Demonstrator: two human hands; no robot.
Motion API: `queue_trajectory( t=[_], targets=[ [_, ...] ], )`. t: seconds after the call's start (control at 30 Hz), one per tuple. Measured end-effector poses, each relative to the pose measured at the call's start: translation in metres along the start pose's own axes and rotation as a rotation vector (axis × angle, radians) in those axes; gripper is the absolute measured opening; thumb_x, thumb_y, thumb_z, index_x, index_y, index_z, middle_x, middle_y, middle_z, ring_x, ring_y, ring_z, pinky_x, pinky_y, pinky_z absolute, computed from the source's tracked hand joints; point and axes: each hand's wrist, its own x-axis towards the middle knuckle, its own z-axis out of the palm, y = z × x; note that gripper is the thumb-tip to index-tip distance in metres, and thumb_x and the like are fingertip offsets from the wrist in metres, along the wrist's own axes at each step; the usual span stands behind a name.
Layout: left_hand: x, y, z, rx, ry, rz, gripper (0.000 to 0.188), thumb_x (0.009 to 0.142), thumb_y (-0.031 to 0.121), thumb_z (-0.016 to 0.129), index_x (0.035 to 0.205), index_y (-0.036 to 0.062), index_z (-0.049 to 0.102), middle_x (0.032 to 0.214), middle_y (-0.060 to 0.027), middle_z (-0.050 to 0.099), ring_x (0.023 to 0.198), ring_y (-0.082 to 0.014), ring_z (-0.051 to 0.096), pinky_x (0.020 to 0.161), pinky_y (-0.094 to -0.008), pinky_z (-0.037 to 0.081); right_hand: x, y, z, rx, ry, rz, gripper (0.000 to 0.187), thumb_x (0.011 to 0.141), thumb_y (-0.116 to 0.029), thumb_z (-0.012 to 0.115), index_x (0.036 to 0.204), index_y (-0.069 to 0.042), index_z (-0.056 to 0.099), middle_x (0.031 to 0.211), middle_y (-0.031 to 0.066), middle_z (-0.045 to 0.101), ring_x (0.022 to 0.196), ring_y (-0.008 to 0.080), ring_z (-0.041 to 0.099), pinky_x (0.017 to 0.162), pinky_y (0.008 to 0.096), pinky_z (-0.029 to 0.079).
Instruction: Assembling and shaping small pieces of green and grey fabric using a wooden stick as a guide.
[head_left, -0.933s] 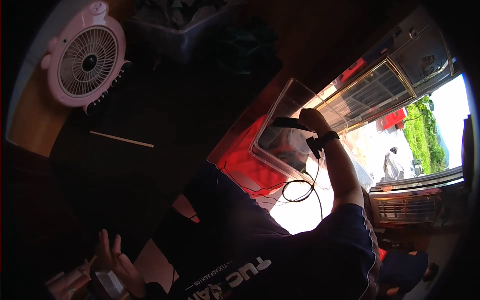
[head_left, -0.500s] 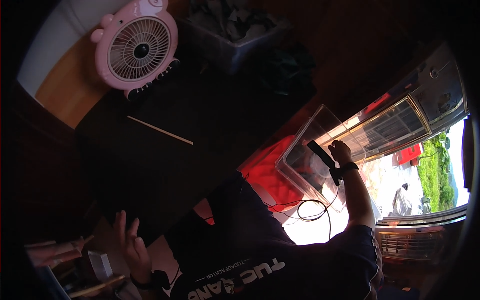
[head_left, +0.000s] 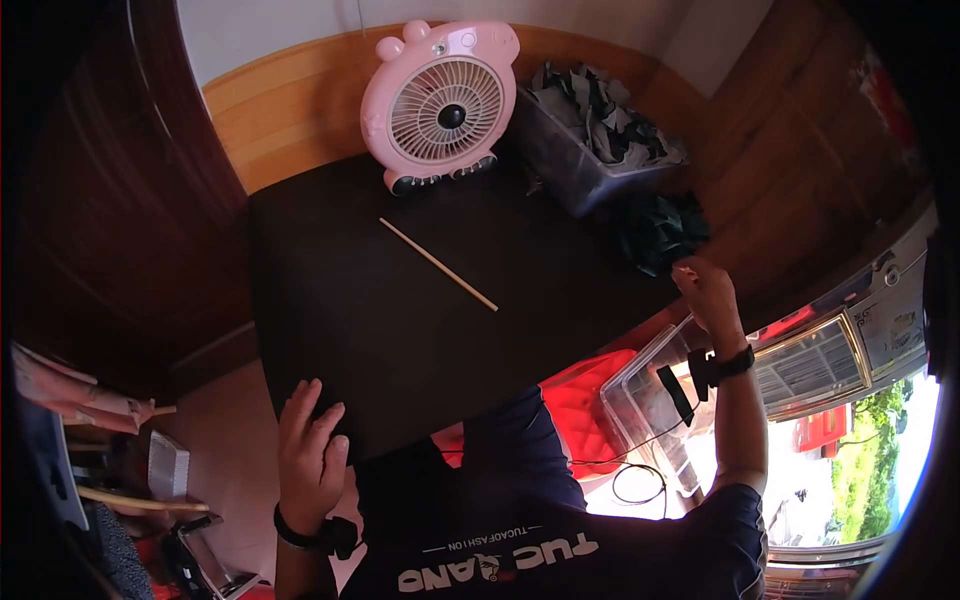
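Observation:
Beside the front left edge of the black table (head_left: 330,330) is my left hand (head_left: 312,450), open, its fingers stretched out and holding nothing. My right hand (head_left: 708,295) is closed, its fingers curled together, past the table's right edge. Whatever it may hold is too small or hidden to make out. A dark green crumpled heap (head_left: 660,232) lies just beyond it. Below that hand stands a clear plastic bin (head_left: 640,400). A thin pale wooden stick (head_left: 438,264) lies slantwise on the middle of the table.
At the back stands a pink animal-shaped fan (head_left: 452,118). Right of it, a clear tub (head_left: 580,175) is heaped with dark green and whitish pieces. A red stool-like thing (head_left: 580,405) is by my knees, with a looped black cable (head_left: 640,485) near it.
My right hand has moved from over the clear bin toward the dark green heap. The whole view has shifted and brightened. My left hand stays open near the table edge; the stick lies as before.

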Motion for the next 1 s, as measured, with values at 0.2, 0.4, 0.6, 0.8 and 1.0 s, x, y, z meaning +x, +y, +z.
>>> queue_trajectory(
  t=[0.2,0.4,0.6,0.8,1.0],
  targets=[
    [-0.016,-0.011,0.011,0.161,-0.056,0.015,0.036,0.078,0.013,0.057,0.111,0.0005,0.060,0.136,-0.0221,0.042,0.130,-0.0413,0.035,0.106,-0.0534,0.027,0.075,-0.080,0.037,-0.185,0.120,-0.337,0.018,0.083,-0.023,0.061,0.089,-0.007,0.066,0.090,0.0099,0.067,0.082,0.0298,0.064,0.070,0.0377,0.051],
    [-0.015,-0.011,0.016,0.189,-0.029,0.039,0.041,0.072,0.016,0.060,0.111,0.0024,0.059,0.134,-0.0232,0.044,0.128,-0.0431,0.037,0.102,-0.0566,0.029,0.158,-0.055,0.032,-0.055,0.141,-0.102,0.027,0.081,-0.031,0.061,0.092,-0.008,0.067,0.097,0.0113,0.067,0.088,0.0285,0.064,0.075,0.0377,0.050],
    [-0.015,-0.013,0.018,0.227,-0.019,0.034,0.043,0.069,0.017,0.061,0.110,0.0035,0.059,0.132,-0.0228,0.045,0.126,-0.0428,0.038,0.101,-0.0564,0.030,0.220,-0.055,0.064,-0.181,0.252,-0.044,0.041,0.077,-0.039,0.063,0.106,-0.010,0.064,0.105,0.0144,0.065,0.100,0.0314,0.061,0.082,0.0422,0.049],
    [-0.012,-0.013,0.019,0.237,-0.009,0.048,0.044,0.069,0.017,0.061,0.111,0.0041,0.059,0.131,-0.0227,0.046,0.126,-0.0427,0.039,0.101,-0.0554,0.031,0.250,-0.066,0.067,-0.248,0.376,0.051,0.039,0.081,-0.036,0.058,0.109,-0.009,0.062,0.099,0.0179,0.066,0.097,0.0359,0.061,0.082,0.0432,0.049],
    [-0.011,-0.007,0.009,0.186,-0.014,0.063,0.039,0.074,0.013,0.059,0.111,0.0006,0.059,0.131,-0.0229,0.047,0.125,-0.0419,0.040,0.102,-0.0524,0.032,0.213,-0.093,0.019,0.255,0.476,-0.212,0.029,0.084,-0.025,0.059,0.105,-0.005,0.062,0.079,0.0117,0.065,0.075,0.0217,0.062,0.067,0.0342,0.048]
  ],
)
